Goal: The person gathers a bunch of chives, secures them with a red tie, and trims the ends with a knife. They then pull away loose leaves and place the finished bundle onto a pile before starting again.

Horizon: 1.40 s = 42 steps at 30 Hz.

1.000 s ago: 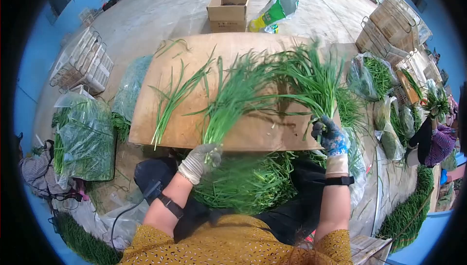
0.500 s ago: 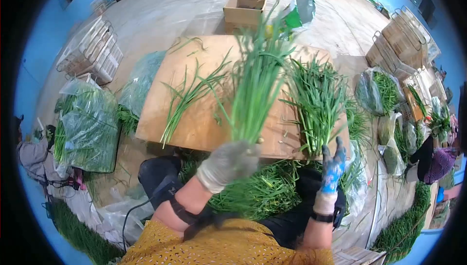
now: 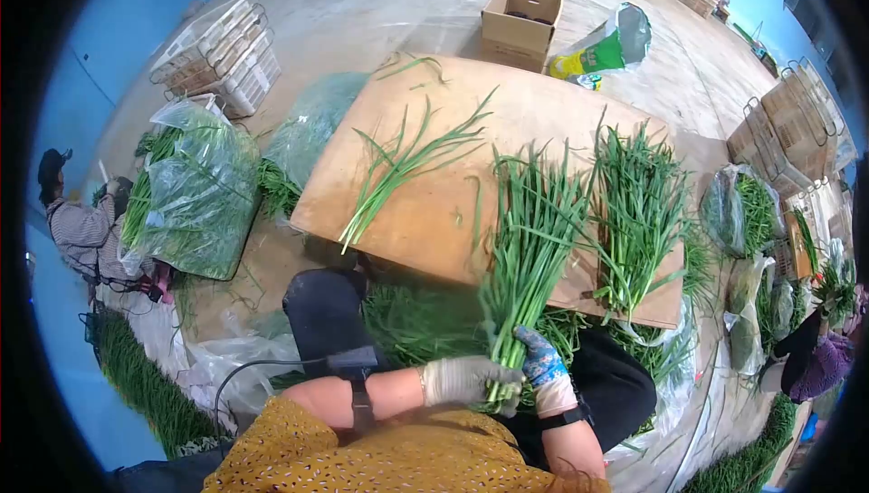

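Note:
A bunch of chives point(image 3: 534, 230), long and green with pale stalk ends, leans over the near edge of the wooden board point(image 3: 407, 212). My left hand point(image 3: 475, 379), in a grey-white glove, is closed around its lower stalks. My right hand point(image 3: 543, 362), in a blue-patterned glove, grips the same bunch from the right, a little higher; some of its fingers are hidden behind the stalks. To the right, a second bunch of chives point(image 3: 636, 221) lies on the board. A few loose chives point(image 3: 398, 172) are spread on its left part.
More greens point(image 3: 421, 321) lie beneath the board, between my knees. Bagged greens point(image 3: 195, 194) stand at left, near a seated person point(image 3: 86, 230). Beyond the board are a cardboard box point(image 3: 520, 22) and a green-yellow bag point(image 3: 602, 47). Stacked crates point(image 3: 792, 126) and another person point(image 3: 819, 362) are at right.
My left hand has brought the bunch down from above the board, toward my body and to the right. My right hand, earlier open and apart, now grips it. The view has shifted.

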### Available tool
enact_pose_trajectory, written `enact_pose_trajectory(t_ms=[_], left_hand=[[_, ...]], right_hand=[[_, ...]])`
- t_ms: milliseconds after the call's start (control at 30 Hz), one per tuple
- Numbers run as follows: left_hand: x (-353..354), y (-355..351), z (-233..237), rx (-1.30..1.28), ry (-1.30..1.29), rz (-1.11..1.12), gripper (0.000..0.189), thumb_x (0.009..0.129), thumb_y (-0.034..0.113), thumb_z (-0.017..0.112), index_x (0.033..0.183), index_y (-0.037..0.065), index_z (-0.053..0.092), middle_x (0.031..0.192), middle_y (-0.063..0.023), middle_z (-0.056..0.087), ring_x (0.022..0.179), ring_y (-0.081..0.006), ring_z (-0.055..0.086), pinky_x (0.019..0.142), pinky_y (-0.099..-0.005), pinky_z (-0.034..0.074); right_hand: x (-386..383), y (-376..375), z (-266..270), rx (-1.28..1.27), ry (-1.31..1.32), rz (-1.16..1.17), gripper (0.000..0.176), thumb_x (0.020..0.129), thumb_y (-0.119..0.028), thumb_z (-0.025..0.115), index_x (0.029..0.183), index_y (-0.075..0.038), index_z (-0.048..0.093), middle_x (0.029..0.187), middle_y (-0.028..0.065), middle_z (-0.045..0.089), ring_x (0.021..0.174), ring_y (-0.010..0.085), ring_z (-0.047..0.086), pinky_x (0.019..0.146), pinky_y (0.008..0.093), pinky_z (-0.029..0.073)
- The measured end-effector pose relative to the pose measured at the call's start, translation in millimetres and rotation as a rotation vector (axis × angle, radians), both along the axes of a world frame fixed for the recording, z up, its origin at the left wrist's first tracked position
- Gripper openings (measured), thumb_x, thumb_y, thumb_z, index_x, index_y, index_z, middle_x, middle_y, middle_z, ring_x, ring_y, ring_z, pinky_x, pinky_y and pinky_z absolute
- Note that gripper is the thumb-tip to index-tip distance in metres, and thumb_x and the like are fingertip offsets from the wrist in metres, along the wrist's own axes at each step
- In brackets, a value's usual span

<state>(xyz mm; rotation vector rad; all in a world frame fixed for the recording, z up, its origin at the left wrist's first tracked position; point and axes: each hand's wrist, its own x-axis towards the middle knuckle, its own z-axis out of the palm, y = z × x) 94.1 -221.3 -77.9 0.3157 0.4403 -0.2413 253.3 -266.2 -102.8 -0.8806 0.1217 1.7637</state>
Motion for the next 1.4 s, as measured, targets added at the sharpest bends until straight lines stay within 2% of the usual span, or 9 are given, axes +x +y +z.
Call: enact_pose_trajectory(t_ms=[100,200,267,500,567,867,1100,1300,1400], left_hand=[[7,63,34,1.214,-0.258,-0.791,0.039,0.082,0.037,0.062,0.097,0.000,0.062,0.083,-0.0098,0.065,0.080,-0.0217,0.063,0.070,-0.0306,0.050],[-1,116,71,1.970,0.389,-0.181,0.043,0.077,0.039,0.065,0.102,0.004,0.061,0.092,-0.0147,0.065,0.084,-0.0280,0.063,0.076,-0.0365,0.049],[10,159,21,2.628,0.822,-0.150,0.070,0.083,0.054,0.051,0.133,0.005,0.043,0.135,-0.0178,0.045,0.131,-0.0316,0.034,0.108,-0.0478,0.022],[23,103,51,2.180,0.184,-0.701,0.055,0.075,0.037,0.065,0.114,0.000,0.056,0.118,-0.0182,0.056,0.114,-0.0308,0.048,0.099,-0.0465,0.033],[-14,54,-6,1.846,-0.513,-0.463,0.054,0.074,0.032,0.069,0.118,0.003,0.056,0.119,-0.0160,0.057,0.117,-0.0267,0.050,0.104,-0.0399,0.032],[29,171,95,0.913,-0.397,0.183,0.084,0.075,0.035,0.073,0.139,0.001,0.030,0.130,-0.0120,0.050,0.120,-0.0256,0.047,0.106,-0.0379,0.033],[71,186,160,1.089,-0.400,0.579,0.078,0.076,0.022,0.075,0.139,0.003,0.031,0.118,-0.0117,0.057,0.106,-0.0213,0.058,0.093,-0.0340,0.048],[87,189,92,2.203,-0.061,0.267,0.056,0.075,0.023,0.074,0.121,0.003,0.050,0.118,-0.0075,0.057,0.108,-0.0196,0.052,0.096,-0.0326,0.041],[87,187,96,1.848,-0.285,0.412,0.043,0.082,0.020,0.064,0.120,0.004,0.050,0.113,-0.0090,0.058,0.103,-0.0213,0.054,0.093,-0.0339,0.043]], right_hand=[[9,1,44,0.113,0.309,-0.148,0.041,0.083,-0.010,0.058,0.119,0.006,0.049,0.095,0.0155,0.063,0.073,0.0232,0.060,0.067,0.0337,0.053],[24,2,84,0.248,-0.035,-0.201,0.037,0.082,-0.020,0.060,0.109,0.003,0.052,0.085,0.0109,0.057,0.062,0.0157,0.048,0.056,0.0259,0.038],[46,-1,85,0.414,-0.136,-0.072,0.037,0.079,-0.020,0.064,0.107,0.002,0.053,0.085,0.0122,0.057,0.060,0.0156,0.048,0.056,0.0252,0.038],[58,-1,148,0.315,-0.378,-0.272,0.047,0.065,-0.012,0.076,0.103,0.005,0.056,0.083,0.0152,0.061,0.065,0.0225,0.059,0.056,0.0314,0.050],[67,2,143,0.406,-0.510,-0.105,0.061,0.061,-0.016,0.078,0.112,0.005,0.051,0.087,0.0126,0.061,0.070,0.0230,0.061,0.059,0.0304,0.052],[22,70,151,0.718,-1.186,0.225,0.040,0.068,-0.005,0.078,0.104,-0.002,0.062,0.091,0.0042,0.067,0.082,0.0113,0.061,0.074,0.0283,0.051],[40,123,146,0.546,-1.219,0.146,0.046,0.068,-0.010,0.079,0.109,-0.004,0.060,0.095,0.0060,0.066,0.083,0.0138,0.061,0.076,0.0293,0.050],[71,114,123,0.738,-1.396,0.055,0.053,0.070,-0.016,0.077,0.118,-0.004,0.055,0.109,0.0084,0.062,0.095,0.0161,0.058,0.082,0.0298,0.048],[65,93,122,0.732,-1.349,0.057,0.055,0.072,-0.017,0.075,0.121,-0.004,0.053,0.114,0.0092,0.059,0.101,0.0167,0.055,0.086,0.0301,0.045]])
